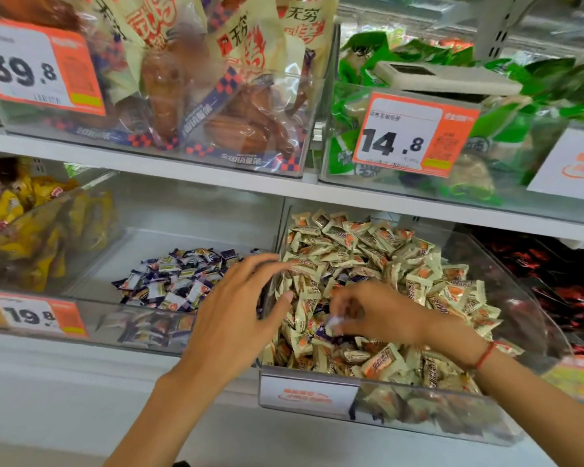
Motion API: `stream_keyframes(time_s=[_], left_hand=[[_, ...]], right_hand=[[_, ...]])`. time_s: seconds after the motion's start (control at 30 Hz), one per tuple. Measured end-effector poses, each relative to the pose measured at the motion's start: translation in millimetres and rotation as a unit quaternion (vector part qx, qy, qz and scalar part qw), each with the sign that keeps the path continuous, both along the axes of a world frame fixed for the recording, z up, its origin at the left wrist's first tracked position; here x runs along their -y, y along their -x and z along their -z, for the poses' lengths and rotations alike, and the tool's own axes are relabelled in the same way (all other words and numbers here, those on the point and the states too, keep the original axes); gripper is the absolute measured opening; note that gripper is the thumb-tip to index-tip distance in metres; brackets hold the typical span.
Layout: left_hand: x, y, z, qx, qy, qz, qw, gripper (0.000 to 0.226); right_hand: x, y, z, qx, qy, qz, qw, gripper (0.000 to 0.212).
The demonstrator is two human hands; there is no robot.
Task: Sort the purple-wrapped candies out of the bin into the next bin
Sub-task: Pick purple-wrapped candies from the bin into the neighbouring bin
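Observation:
A clear bin [311,392] on the lower shelf is heaped with cream-and-orange wrapped candies [368,257]; a few purple-wrapped candies [321,332] show among them. The clear bin to its left [122,264] holds a pile of purple-wrapped candies [179,278]. My right hand [381,311] is in the cream pile, its fingers curled and pinching a blurred candy wrapper [334,323]; whether that one is purple I cannot tell. My left hand [240,308] hovers over the wall between the two bins, fingers spread and relaxed, holding nothing.
Yellow snack packs [21,224] fill the bin at far left, red-and-black packs [560,284] the bin at far right. The shelf above carries bins of packaged chicken [216,106] and green packs [452,62]. Price tags read 39.8 [31,69], 14.8 [405,136] and 19.8 [38,315].

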State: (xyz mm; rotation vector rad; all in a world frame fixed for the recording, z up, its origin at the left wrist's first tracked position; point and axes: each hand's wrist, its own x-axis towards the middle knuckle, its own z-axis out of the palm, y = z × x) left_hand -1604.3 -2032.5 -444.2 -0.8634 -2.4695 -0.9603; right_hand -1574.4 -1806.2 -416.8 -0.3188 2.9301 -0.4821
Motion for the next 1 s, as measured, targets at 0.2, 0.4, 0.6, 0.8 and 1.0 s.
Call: stream_keyframes(time_s=[0.2,0.4,0.6,0.8,1.0], left_hand=[[-18,-5,-4,0.046,-0.146,0.022,0.988,0.051],[-27,-9,-8,0.075,-0.294,-0.019,0.953,0.024],[-22,-3,-10,0.092,-0.351,-0.021,0.932,0.036],[-20,-4,-10,0.082,-0.332,-0.025,0.939,0.040],[-23,-9,-11,0.076,-0.312,-0.029,0.947,0.037]], right_hand=[[31,-19,-24,-0.100,0.448,0.094,0.883,0.026],[39,-10,-23,-0.091,0.480,0.125,0.864,0.025],[20,16,20,-0.019,-0.052,0.120,0.991,0.030],[33,23,32,0.003,-0.186,0.108,0.977,0.075],[31,30,36,0.018,-0.150,0.084,0.985,0.051]])
